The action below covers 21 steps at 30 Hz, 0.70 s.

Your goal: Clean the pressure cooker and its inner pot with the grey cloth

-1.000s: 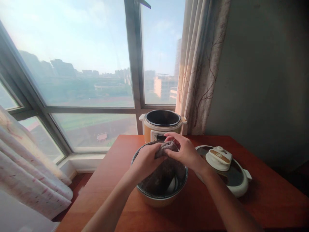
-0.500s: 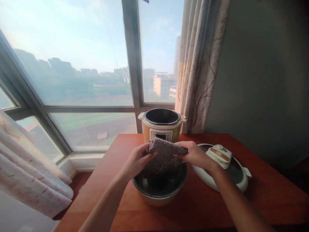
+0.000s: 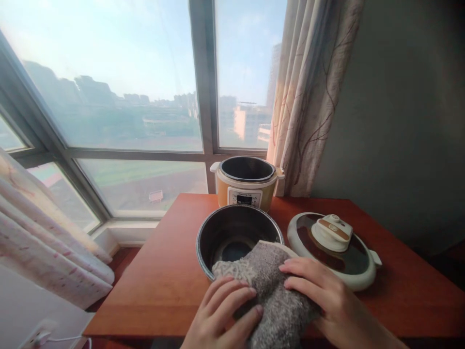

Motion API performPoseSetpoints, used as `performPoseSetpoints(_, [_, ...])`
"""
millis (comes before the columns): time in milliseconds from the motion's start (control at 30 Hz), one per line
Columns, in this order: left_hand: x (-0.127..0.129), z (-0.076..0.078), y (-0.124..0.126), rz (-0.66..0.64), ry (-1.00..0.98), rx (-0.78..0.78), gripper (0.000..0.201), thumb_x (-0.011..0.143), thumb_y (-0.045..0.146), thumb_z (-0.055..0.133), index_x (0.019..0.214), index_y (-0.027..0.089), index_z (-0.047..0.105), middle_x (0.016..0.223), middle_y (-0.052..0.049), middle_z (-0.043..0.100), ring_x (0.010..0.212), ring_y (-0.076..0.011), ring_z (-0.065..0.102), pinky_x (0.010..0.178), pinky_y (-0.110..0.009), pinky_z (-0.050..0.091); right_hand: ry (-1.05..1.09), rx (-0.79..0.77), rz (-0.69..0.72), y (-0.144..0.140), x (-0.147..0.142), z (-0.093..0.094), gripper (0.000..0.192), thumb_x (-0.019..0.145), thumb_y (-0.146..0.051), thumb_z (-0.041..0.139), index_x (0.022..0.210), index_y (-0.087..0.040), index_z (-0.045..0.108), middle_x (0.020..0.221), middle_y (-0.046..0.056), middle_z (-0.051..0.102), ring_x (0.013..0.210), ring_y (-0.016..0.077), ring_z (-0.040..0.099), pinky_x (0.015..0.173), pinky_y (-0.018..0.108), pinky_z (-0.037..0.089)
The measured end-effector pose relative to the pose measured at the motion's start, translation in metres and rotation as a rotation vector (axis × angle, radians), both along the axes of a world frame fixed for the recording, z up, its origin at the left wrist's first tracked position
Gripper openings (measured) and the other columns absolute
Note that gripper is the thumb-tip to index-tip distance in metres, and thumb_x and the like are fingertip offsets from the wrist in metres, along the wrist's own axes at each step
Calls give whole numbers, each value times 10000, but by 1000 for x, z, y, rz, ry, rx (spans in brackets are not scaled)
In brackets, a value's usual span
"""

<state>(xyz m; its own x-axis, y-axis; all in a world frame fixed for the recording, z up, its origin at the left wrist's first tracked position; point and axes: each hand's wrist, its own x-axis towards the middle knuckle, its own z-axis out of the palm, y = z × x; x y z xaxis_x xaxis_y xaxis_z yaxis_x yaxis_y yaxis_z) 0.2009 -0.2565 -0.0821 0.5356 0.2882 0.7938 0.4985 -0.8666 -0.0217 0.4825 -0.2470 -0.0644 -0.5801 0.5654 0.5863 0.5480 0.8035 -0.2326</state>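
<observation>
A grey towelling cloth (image 3: 274,286) is bunched between my hands at the near side of a dark inner cooking pot (image 3: 204,232). Part of it lies over the pot's near right rim and hides that stretch. My left hand (image 3: 223,315) has its fingers curled on the cloth's left side, the thumb toward the middle. On the right, my right hand (image 3: 327,298) grips the cloth with its fingers over the top, its thumb out of sight. The pot stands upright on the table, its dark inside showing.
Behind the pot stands the cooker's body (image 3: 269,194), open at the top, with a control panel. To the right lies its lid (image 3: 363,278), glass with a pale rim and handle. Everything rests on a reddish wooden table (image 3: 152,286). Windows and curtains (image 3: 301,106) are beyond.
Both hands have come nearer to me and lower, bringing the cloth from above the pot to its near right rim. The cloth is now bunched, and more of the pot shows.
</observation>
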Motion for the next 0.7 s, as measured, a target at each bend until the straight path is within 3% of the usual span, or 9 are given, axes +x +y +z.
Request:
performPoseSetpoints(100, [-4,-10,-1,45,64,87,260,890,89,613,1070,237,728,1077,-18,745,1140,-172,630,1149,-387,401,-56,159,-51,-12,0,-24,484,781,39,415,1169,-155,630,1332,116,599,1325,245,486,1093,420,436])
performPoseSetpoints(200, [-11,-4,5,2,116,35,304,951,134,531,1189,236,691,1160,-42,726,1195,-193,605,1136,-408,418,-77,208,-65,-16,-1,-31,494,791,32,407,1192,-154,628,1364,112,579,1348,252,463,1105,440,420])
performPoseSetpoints(400, [-17,25,31,-19,-79,-325,316,993,222,444,1247,205,630,1100,-106,724,1012,-186,683,874,-282,572,76,173,-150,-1,-11,-8,444,880,-42,456,1292,-172,557,1249,91,661,1234,216,577,1052,386,477])
performPoseSetpoints(500, [-20,34,39,27,-157,-413,314,974,206,448,1217,214,647,1103,-112,710,974,-187,694,829,-269,576,146,165,-200,10,-21,11,403,906,-64,488,1273,-210,567,1183,72,698,1152,210,634,1004,371,510])
performPoseSetpoints(600, [-26,31,37,76,-179,-393,331,970,199,450,1218,245,664,1122,-109,690,1002,-192,678,842,-286,568,147,168,-145,15,-26,24,384,905,-52,486,1223,-238,592,1144,55,718,1102,210,659,973,393,528])
performPoseSetpoints(700, [-33,16,27,54,-150,-322,340,983,234,454,1249,275,660,1099,-97,689,1018,-196,659,845,-298,565,120,182,-76,8,-24,23,364,888,-41,504,1176,-234,612,1115,51,729,1065,206,673,948,386,541])
